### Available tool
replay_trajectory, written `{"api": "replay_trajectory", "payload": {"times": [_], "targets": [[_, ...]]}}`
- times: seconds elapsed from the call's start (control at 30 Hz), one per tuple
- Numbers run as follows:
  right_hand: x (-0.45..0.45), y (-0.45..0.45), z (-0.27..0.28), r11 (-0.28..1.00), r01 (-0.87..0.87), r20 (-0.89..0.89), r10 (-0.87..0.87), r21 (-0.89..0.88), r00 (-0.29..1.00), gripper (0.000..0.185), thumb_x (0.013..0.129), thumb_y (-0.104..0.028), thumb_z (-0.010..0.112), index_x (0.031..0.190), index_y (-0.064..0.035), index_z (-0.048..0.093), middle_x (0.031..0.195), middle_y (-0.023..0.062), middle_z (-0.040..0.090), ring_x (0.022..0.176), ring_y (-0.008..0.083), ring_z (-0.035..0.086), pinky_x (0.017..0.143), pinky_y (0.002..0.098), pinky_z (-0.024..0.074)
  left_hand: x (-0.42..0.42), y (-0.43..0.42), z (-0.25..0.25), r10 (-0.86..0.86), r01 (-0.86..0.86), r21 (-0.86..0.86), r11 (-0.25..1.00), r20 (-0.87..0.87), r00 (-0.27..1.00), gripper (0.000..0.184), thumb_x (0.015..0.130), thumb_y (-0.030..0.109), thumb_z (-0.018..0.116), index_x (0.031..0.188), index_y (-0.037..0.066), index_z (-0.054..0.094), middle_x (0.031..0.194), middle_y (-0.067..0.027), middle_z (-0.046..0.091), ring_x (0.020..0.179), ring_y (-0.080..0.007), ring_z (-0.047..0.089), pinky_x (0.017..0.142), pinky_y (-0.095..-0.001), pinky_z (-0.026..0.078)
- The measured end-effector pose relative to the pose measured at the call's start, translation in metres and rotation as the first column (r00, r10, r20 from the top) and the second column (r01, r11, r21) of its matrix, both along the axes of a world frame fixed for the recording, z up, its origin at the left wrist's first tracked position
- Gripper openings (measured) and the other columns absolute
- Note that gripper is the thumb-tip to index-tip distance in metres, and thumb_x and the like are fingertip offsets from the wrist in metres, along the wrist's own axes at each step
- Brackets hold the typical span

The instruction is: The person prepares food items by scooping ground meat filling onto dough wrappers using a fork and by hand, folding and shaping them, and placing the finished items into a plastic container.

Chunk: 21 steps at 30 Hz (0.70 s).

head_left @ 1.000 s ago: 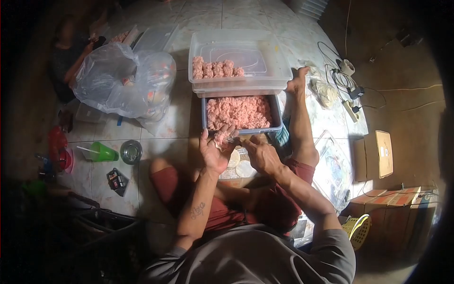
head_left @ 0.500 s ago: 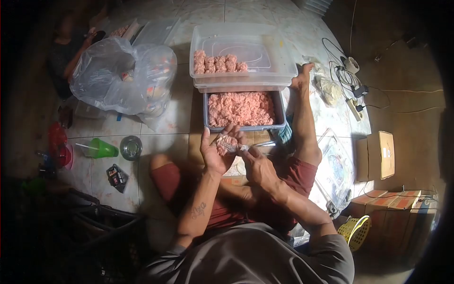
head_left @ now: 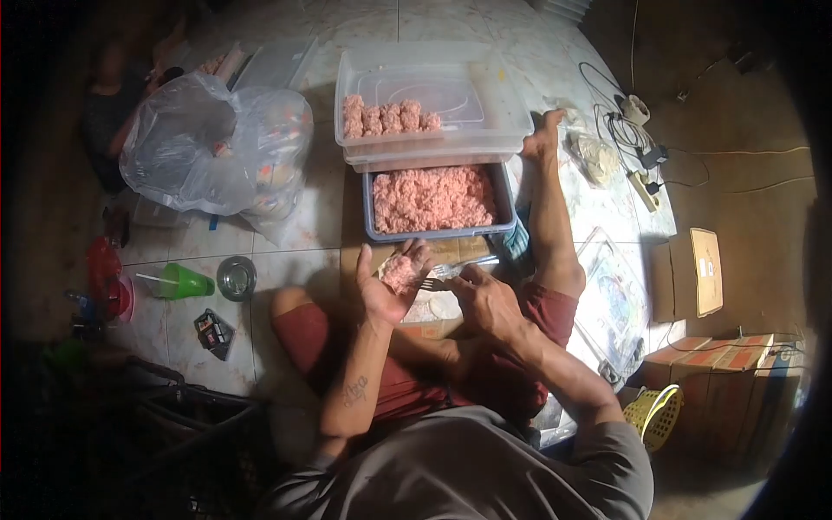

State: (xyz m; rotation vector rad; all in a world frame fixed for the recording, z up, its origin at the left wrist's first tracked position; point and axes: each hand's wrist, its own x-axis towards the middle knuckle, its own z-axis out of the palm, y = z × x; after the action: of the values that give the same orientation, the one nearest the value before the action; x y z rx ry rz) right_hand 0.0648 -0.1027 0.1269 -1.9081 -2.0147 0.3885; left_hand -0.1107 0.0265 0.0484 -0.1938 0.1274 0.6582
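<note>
A lump of pink minced meat (head_left: 401,272) rests in my left hand (head_left: 387,295), palm up with the fingers curled around it. My right hand (head_left: 488,303) grips a fork (head_left: 436,284), its tines pointing left at the lump's edge. Just beyond my hands is a blue-grey tub (head_left: 442,235) full of loose minced meat (head_left: 433,198). Behind it, a clear plastic box (head_left: 485,143) holds several shaped meat rolls (head_left: 390,118) lined up along its near side. Below my hands lie pale round sheets (head_left: 433,307), partly hidden.
A big clear plastic bag (head_left: 182,156) stands on the tiles at left, near another person (head_left: 108,113). Closer are a green cup (head_left: 186,282), a glass ashtray-like dish (head_left: 236,277) and a small dark case (head_left: 213,334). Cables, cardboard boxes (head_left: 737,373) and a yellow basket (head_left: 652,416) are at right.
The fork has drawn back a little from the lump, and its tines now show clearly. My left hand has shifted slightly left and down. The whole view has moved slightly too.
</note>
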Motion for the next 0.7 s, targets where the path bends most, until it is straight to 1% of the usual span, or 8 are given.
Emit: {"api": "replay_trajectory", "payload": {"times": [0.13,0.3,0.4,0.47,0.53,0.6,0.67,0.7], "targets": [[-0.008,0.001,-0.008,0.994,0.067,-0.05,-0.063,0.091,0.997,0.041,0.083,-0.006,0.06,0.123,-0.0154,0.066,0.104,0.0137,0.061,0.081,0.0356,0.068,0.063,0.0445,0.0566,0.004,-0.012,0.021,-0.073,0.082,0.075,0.994,-0.106,0.992,0.083,0.096,0.064,0.048,0.139,-0.007,0.047,0.145,-0.0249,0.051,0.133,-0.036,0.052,0.117,-0.0509,0.036],[-0.02,-0.001,0.016,0.979,0.162,-0.184,-0.138,0.123,0.973,0.032,0.088,-0.009,0.06,0.119,-0.0125,0.066,0.1,0.0152,0.059,0.08,0.0379,0.065,0.065,0.0449,0.0559,0.002,-0.012,0.009,0.099,-0.089,0.056,0.995,-0.221,0.97,0.081,0.096,0.063,0.051,0.138,-0.006,0.05,0.15,-0.0239,0.047,0.142,-0.0366,0.041,0.12,-0.0511,0.032],[-0.013,0.007,-0.029,0.986,0.145,-0.217,-0.125,0.081,0.968,0.027,0.09,-0.01,0.06,0.116,-0.0111,0.067,0.098,0.0145,0.059,0.081,0.038,0.065,0.066,0.045,0.0552,0.009,-0.011,0.02,0.072,-0.062,0.115,0.991,-0.085,0.994,0.078,0.096,0.062,0.051,0.135,-0.006,0.053,0.15,-0.0237,0.047,0.143,-0.0373,0.04,0.12,-0.0515,0.032],[-0.007,0.005,-0.018,0.985,0.117,-0.214,-0.087,0.13,0.973,0.025,0.091,-0.01,0.061,0.115,-0.0104,0.067,0.096,0.0154,0.06,0.082,0.0392,0.065,0.066,0.0474,0.0541,0.009,-0.007,0.03,0.093,-0.071,0.132,0.989,-0.168,0.981,0.071,0.095,0.062,0.053,0.126,-0.003,0.06,0.139,-0.0208,0.058,0.134,-0.0354,0.05,0.113,-0.0514,0.04],[-0.01,0.001,0.0,0.952,0.218,-0.367,-0.127,0.216,0.921,0.024,0.091,-0.01,0.062,0.115,-0.0089,0.066,0.095,0.0174,0.06,0.085,0.0425,0.064,0.069,0.0488,0.0535,0.003,-0.013,0.03,0.011,0.159,0.292,0.943,-0.506,0.863,0.064,0.094,0.062,0.054,0.117,0.004,0.063,0.125,-0.0155,0.067,0.119,-0.0302,0.061,0.103,-0.0498,0.048],[-0.012,0.008,0.002,0.931,0.272,-0.423,-0.15,0.243,0.894,0.02,0.092,-0.008,0.066,0.11,0.0005,0.067,0.093,0.0153,0.066,0.083,0.0319,0.066,0.076,0.0394,0.0527,-0.005,-0.01,0.004,-0.055,0.356,0.325,0.876,-0.667,0.743,0.051,0.099,0.057,0.052,0.118,0.011,0.062,0.106,-0.0091,0.069,0.095,-0.0208,0.068,0.085,-0.0391,0.056],[-0.01,0.016,-0.02,0.918,0.334,-0.695,-0.383,-0.213,0.608,0.022,0.094,-0.014,0.069,0.109,0.0028,0.067,0.09,0.01,0.068,0.082,0.0212,0.064,0.076,0.0365,0.0515,0.0,-0.025,0.011,0.102,0.296,0.437,0.849,-0.687,0.72,0.055,0.102,0.058,0.047,0.128,0.01,0.054,0.103,-0.009,0.068,0.086,-0.0198,0.068,0.08,-0.0361,0.057],[-0.011,0.022,-0.021,0.927,0.196,-0.791,-0.374,-0.319,0.485,0.027,0.097,-0.021,0.071,0.108,0.0035,0.068,0.09,0.0062,0.069,0.082,0.0132,0.06,0.075,0.0323,0.0501,0.003,-0.029,0.02,0.173,0.282,0.528,0.801,-0.655,0.735,0.061,0.104,0.058,0.043,0.14,0.009,0.044,0.115,-0.0117,0.068,0.089,-0.0195,0.068,0.081,-0.0359,0.057]]}}
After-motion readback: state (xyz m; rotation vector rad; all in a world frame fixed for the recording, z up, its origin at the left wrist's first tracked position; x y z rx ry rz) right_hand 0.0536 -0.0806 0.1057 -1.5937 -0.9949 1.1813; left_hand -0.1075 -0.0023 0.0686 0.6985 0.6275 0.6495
